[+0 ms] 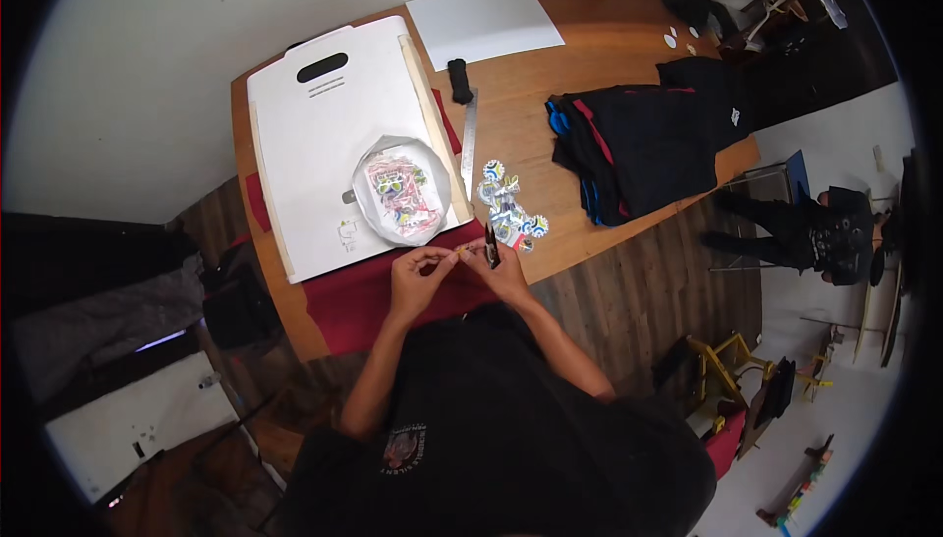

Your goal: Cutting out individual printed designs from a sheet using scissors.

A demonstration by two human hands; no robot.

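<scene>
Over the near edge of the table, my left hand (418, 280) and my right hand (503, 272) meet fingertip to fingertip in a pinch. Whatever small piece sits between the fingertips is too small to make out. A slim black pointed tool (490, 245) sticks up from my right hand, held against the palm. Just beyond my hands, a round pale bag (439, 175) with its rim rolled open contains many small colourful pieces. To its right lies a loose pile of round blue, white and green stickers or cut-outs (504, 205), close to my right hand.
The bag stands on a white board (295, 144) with a handle slot, over dark red cloth (344, 313). A steel ruler (470, 139), a black rolled item (459, 81), a white sheet (486, 24) and folded dark garments (638, 144) share the table. Another person (805, 234) stands at right.
</scene>
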